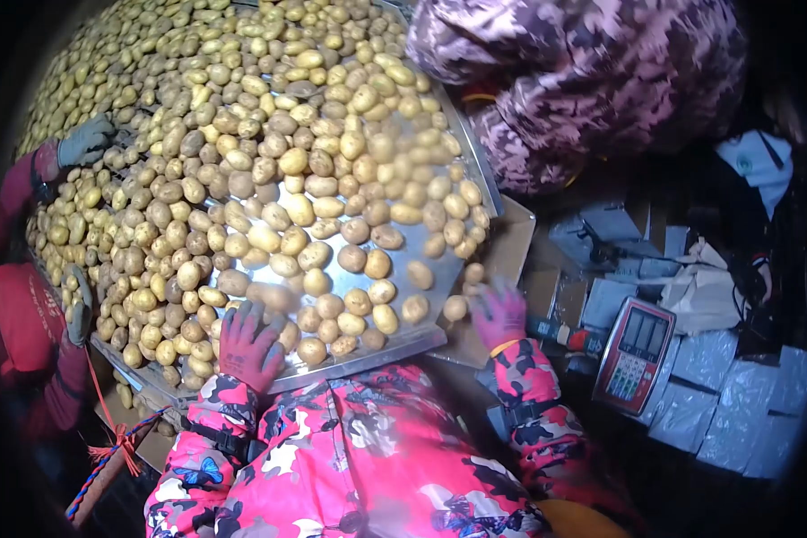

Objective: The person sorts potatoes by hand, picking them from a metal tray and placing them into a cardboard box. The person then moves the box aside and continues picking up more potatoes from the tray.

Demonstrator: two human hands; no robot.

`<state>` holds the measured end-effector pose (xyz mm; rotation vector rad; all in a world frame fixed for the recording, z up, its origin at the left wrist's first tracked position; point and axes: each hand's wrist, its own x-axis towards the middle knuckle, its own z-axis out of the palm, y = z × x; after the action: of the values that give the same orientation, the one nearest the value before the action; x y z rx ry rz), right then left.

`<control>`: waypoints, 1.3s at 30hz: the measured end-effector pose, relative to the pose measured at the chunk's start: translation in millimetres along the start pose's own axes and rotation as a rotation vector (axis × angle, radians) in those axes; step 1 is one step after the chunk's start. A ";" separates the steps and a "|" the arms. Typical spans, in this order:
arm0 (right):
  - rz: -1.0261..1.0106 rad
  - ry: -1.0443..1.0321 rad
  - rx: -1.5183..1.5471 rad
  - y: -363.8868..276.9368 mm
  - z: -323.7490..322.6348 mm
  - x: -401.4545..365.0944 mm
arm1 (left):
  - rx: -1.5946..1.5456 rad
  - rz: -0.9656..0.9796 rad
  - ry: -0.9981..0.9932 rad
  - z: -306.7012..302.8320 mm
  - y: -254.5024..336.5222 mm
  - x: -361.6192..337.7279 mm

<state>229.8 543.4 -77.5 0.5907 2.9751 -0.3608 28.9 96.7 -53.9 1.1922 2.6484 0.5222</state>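
My left hand point(249, 348), in a pink glove, rests at the near rim of the metal tray point(381, 352). Its fingers are spread against the potatoes point(312, 350) there, holding none. My right hand point(499, 316), gloved too, is over an open cardboard box point(502, 242) at the tray's right corner. Its fingers are stretched out and slightly blurred, and no potato shows in them. Just left of it is a single potato point(455, 308), with another behind by the box. Bare shiny metal shows between loose potatoes in the tray's middle.
A co-worker's grey-gloved hand point(85, 142) reaches onto the heap at left; the other point(79, 309) is lower down. Another person in a camouflage jacket point(601, 81) bends at upper right. A red scale display point(635, 354) stands right, beside plastic-wrapped packs point(717, 421). A rope point(108, 457) hangs lower left.
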 end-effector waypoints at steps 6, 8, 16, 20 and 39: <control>-0.092 0.466 -0.259 -45.8 -29.2 162.0 | 0.034 0.013 0.001 -1.1 -0.4 0.2; -0.065 0.289 -0.195 -59.8 3.9 162.7 | 0.007 0.002 0.000 -2.6 0.5 -1.3; -0.285 0.063 0.032 -44.4 -6.6 18.8 | -0.055 -0.021 -0.005 5.7 -7.7 -3.8; -0.437 -0.069 0.144 -153.5 -3.1 52.5 | -0.045 -0.029 -0.024 4.6 -9.1 -2.6; -0.452 -0.742 -0.077 -147.9 -4.2 162.5 | -0.040 0.021 -0.029 -2.6 -6.4 2.5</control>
<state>22.7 471.1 -63.1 -0.2103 2.3425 -0.3832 22.1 94.0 -54.2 1.2078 2.5915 0.5537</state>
